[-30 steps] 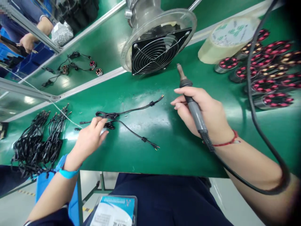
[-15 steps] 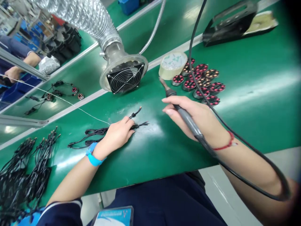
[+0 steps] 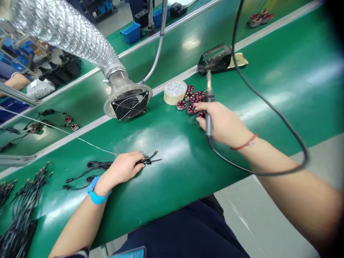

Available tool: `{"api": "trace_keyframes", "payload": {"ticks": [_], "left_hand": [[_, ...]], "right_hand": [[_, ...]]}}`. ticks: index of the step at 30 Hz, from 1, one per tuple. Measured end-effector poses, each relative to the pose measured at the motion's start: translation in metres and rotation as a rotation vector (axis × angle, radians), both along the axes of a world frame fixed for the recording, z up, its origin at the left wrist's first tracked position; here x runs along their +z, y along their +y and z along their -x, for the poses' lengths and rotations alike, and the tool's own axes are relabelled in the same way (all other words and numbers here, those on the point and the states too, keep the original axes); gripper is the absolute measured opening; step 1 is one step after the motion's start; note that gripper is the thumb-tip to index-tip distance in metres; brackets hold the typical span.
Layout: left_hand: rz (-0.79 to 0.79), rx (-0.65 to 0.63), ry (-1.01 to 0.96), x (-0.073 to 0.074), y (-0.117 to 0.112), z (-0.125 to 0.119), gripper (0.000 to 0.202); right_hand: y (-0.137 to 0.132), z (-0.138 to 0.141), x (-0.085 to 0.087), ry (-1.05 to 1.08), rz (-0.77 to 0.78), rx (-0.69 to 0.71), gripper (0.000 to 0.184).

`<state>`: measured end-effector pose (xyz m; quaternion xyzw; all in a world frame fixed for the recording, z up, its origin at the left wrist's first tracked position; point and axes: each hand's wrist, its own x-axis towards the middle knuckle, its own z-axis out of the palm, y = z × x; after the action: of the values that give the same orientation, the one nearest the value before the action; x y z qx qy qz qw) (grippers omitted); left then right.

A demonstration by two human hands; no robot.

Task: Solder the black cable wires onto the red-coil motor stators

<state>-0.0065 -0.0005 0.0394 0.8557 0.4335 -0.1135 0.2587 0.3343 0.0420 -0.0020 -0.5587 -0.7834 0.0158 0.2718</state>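
My left hand [image 3: 123, 166] is closed over black cables [image 3: 148, 160], whose split ends stick out past the fingertips on the green bench [image 3: 166, 186]. A thin pale wire [image 3: 94, 146] runs from the upper left to that hand; whether the fingers pinch it too is hidden. In my right hand [image 3: 225, 123] is a soldering iron [image 3: 209, 125], gripped with its tip upward. The tip lies in front of a black iron stand [image 3: 215, 61]; contact is unclear. Under and beside the iron sit several round coil cores [image 3: 181, 105] with red windings, partly covered by the right hand.
A roll of clear tape [image 3: 174, 92] stands by the cores. A fume duct [image 3: 131, 102] with a fan grille hangs over the bench. Bundled black cables [image 3: 27, 204] lie at left. The iron's cord [image 3: 279, 111] loops over my right forearm. A sponge tray [image 3: 239, 61] adjoins the stand.
My right hand has carried the soldering iron toward the stand, turning its tip from up-left to nearly straight up. The left hand stays on the cables, their ends now closer together. The view has shifted.
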Motion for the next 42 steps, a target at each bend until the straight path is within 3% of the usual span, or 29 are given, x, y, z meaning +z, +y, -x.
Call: {"api": "trace_keyframes", "payload": {"ticks": [5,8,11,16,19,27,35,42], "left_hand": [[0.122,-0.089,-0.038,0.006,-0.01,-0.001,0.014],[0.139,-0.037,-0.113,0.007,-0.008,0.002,0.027],[0.081,0.101,-0.216,0.005,-0.001,0.004,0.045],[0.256,0.379,-0.326,-0.004,0.008,0.005,0.043],[0.277,0.447,-0.385,-0.011,0.013,0.006,0.043],[0.23,0.561,-0.383,-0.014,0.029,0.005,0.027],[0.211,0.526,-0.378,-0.014,0.022,-0.007,0.044],[0.237,0.598,-0.512,-0.018,0.02,-0.007,0.014]], "right_hand": [[0.041,0.032,-0.003,-0.219,0.082,-0.007,0.03],[0.047,0.042,0.0,-0.291,0.091,-0.068,0.029],[0.034,0.058,0.003,-0.218,0.128,-0.027,0.03],[-0.013,0.1,0.006,-0.025,0.166,0.307,0.024],[-0.032,0.116,0.006,0.105,0.2,0.44,0.031],[-0.03,0.13,-0.01,0.159,0.259,0.428,0.044],[-0.036,0.142,-0.028,0.239,0.099,0.441,0.035],[-0.039,0.139,-0.023,0.155,0.028,0.451,0.029]]}}
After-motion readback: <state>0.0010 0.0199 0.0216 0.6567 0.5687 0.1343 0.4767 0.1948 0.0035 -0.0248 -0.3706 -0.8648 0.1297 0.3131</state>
